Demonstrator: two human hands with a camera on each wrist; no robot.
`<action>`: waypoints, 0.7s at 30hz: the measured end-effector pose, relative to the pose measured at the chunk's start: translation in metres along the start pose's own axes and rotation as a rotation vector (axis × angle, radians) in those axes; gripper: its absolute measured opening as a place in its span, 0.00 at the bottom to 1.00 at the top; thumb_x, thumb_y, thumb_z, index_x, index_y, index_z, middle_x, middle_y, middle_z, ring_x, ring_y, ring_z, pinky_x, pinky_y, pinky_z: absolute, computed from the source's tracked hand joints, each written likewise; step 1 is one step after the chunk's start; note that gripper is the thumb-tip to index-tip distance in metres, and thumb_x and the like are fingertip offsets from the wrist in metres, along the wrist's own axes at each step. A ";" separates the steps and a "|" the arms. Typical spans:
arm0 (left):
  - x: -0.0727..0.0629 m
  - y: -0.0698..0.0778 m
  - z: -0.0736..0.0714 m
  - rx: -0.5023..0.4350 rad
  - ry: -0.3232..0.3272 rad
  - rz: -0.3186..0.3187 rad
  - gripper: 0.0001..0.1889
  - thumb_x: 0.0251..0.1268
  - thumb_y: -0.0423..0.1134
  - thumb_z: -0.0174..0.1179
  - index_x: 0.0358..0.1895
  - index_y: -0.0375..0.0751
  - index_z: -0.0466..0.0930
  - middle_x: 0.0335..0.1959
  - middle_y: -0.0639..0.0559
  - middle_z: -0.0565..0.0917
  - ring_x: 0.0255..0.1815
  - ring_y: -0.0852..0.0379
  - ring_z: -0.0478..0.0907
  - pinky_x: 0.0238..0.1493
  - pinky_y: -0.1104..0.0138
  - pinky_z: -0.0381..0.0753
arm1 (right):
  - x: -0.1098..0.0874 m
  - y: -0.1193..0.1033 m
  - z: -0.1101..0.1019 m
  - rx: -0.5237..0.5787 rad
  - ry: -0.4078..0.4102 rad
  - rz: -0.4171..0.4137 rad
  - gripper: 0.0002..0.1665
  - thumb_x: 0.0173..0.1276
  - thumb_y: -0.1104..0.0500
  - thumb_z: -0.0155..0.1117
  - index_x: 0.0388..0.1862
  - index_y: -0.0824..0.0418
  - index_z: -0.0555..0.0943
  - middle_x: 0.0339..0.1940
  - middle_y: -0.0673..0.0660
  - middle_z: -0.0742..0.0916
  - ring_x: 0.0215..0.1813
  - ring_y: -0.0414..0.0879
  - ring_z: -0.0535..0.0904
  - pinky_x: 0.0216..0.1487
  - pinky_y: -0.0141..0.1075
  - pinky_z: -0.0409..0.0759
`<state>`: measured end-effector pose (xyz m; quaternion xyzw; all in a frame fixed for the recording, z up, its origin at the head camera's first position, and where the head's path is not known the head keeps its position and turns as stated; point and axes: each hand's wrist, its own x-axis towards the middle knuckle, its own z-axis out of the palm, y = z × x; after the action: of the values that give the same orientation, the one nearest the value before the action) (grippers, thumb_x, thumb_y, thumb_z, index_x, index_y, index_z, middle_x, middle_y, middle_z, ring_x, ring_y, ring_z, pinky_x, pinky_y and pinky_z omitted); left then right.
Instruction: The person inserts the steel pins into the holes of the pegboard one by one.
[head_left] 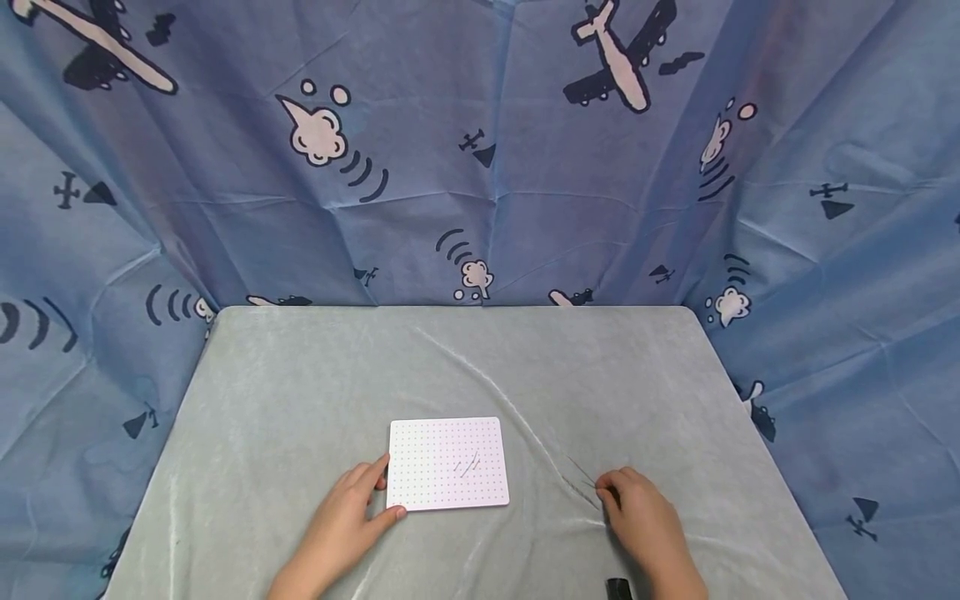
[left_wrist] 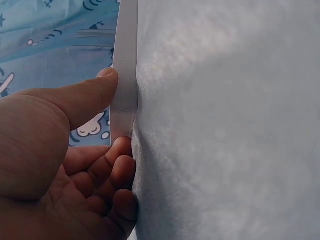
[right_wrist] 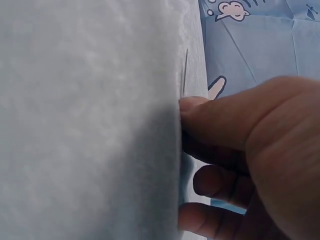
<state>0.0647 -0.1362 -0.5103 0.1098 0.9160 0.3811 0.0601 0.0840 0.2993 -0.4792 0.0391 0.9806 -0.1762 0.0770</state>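
A white board with a grid of small dots lies flat on the cloth-covered table. Several thin dark pins stand on its right half. My left hand holds the board by its lower left corner; in the left wrist view the thumb lies along the board's side edge, with the other fingers curled below. To the right of the board, my right hand is low over the cloth. Its thumb and finger pinch a thin needle. More thin dark needles lie on the cloth by those fingertips.
Grey plush cloth covers the table and has a long crease running right of the board. A black object sits at the bottom edge beside the right wrist. Blue patterned curtains hang behind and at both sides.
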 end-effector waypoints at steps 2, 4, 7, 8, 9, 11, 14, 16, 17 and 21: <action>0.000 0.000 0.000 -0.001 0.002 0.004 0.40 0.59 0.43 0.84 0.74 0.33 0.79 0.43 0.69 0.76 0.41 0.66 0.71 0.47 0.65 0.77 | -0.001 0.000 0.002 -0.006 0.017 -0.015 0.04 0.75 0.63 0.75 0.39 0.55 0.88 0.37 0.48 0.85 0.42 0.46 0.83 0.45 0.50 0.84; 0.000 0.000 0.000 0.000 0.004 0.006 0.40 0.59 0.43 0.84 0.74 0.33 0.79 0.43 0.69 0.76 0.41 0.66 0.71 0.47 0.65 0.77 | -0.002 0.001 0.005 -0.007 0.043 -0.029 0.05 0.75 0.64 0.74 0.39 0.56 0.87 0.37 0.49 0.84 0.42 0.47 0.82 0.44 0.50 0.83; 0.000 0.000 0.001 0.001 0.005 0.008 0.40 0.59 0.43 0.84 0.74 0.33 0.78 0.43 0.69 0.76 0.40 0.66 0.71 0.46 0.66 0.77 | -0.003 0.002 0.008 -0.004 0.068 -0.028 0.05 0.76 0.65 0.72 0.39 0.58 0.85 0.37 0.50 0.83 0.42 0.48 0.81 0.43 0.51 0.83; 0.000 0.000 0.001 0.002 0.006 0.007 0.41 0.59 0.43 0.84 0.74 0.32 0.78 0.43 0.68 0.76 0.40 0.66 0.71 0.46 0.66 0.77 | -0.003 0.002 0.008 -0.001 0.073 -0.024 0.04 0.77 0.65 0.72 0.40 0.58 0.85 0.37 0.51 0.83 0.42 0.49 0.81 0.43 0.51 0.83; 0.000 0.000 0.001 0.004 0.006 0.006 0.41 0.59 0.43 0.84 0.74 0.32 0.78 0.43 0.68 0.76 0.40 0.66 0.71 0.46 0.66 0.77 | -0.003 0.003 0.009 0.001 0.078 -0.022 0.04 0.77 0.65 0.71 0.40 0.59 0.84 0.37 0.51 0.83 0.42 0.49 0.81 0.43 0.52 0.83; 0.000 0.000 0.001 0.004 0.006 0.005 0.41 0.59 0.43 0.84 0.74 0.32 0.78 0.43 0.68 0.76 0.40 0.66 0.70 0.46 0.66 0.76 | -0.003 0.003 0.009 0.011 0.086 -0.017 0.04 0.78 0.66 0.70 0.41 0.60 0.83 0.37 0.52 0.84 0.42 0.50 0.82 0.44 0.53 0.83; 0.000 0.000 0.001 0.004 0.006 0.003 0.41 0.60 0.43 0.84 0.74 0.32 0.78 0.43 0.68 0.76 0.40 0.66 0.70 0.46 0.66 0.76 | -0.003 0.004 0.010 0.016 0.116 -0.028 0.01 0.78 0.67 0.68 0.43 0.63 0.84 0.39 0.55 0.87 0.44 0.55 0.85 0.47 0.56 0.84; -0.001 0.000 0.001 0.002 0.003 0.004 0.41 0.60 0.43 0.84 0.74 0.32 0.78 0.43 0.68 0.76 0.40 0.66 0.70 0.46 0.66 0.76 | -0.003 0.004 0.010 0.019 0.138 -0.039 0.03 0.78 0.68 0.67 0.47 0.65 0.85 0.42 0.58 0.88 0.47 0.59 0.87 0.50 0.58 0.84; -0.001 0.000 0.001 0.002 0.003 0.004 0.41 0.60 0.43 0.84 0.74 0.33 0.78 0.43 0.68 0.76 0.40 0.67 0.70 0.46 0.66 0.76 | -0.003 0.004 0.010 0.017 0.149 -0.044 0.05 0.78 0.69 0.67 0.49 0.66 0.85 0.43 0.59 0.89 0.48 0.60 0.87 0.51 0.59 0.84; -0.001 0.000 0.001 0.001 0.000 0.004 0.40 0.60 0.43 0.84 0.74 0.33 0.78 0.43 0.68 0.76 0.40 0.66 0.70 0.46 0.66 0.76 | -0.003 0.004 0.009 0.023 0.171 -0.052 0.08 0.78 0.71 0.65 0.53 0.67 0.86 0.45 0.60 0.89 0.50 0.62 0.87 0.52 0.61 0.84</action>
<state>0.0657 -0.1356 -0.5104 0.1114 0.9161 0.3807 0.0592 0.0891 0.2995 -0.4888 0.0295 0.9821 -0.1857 -0.0121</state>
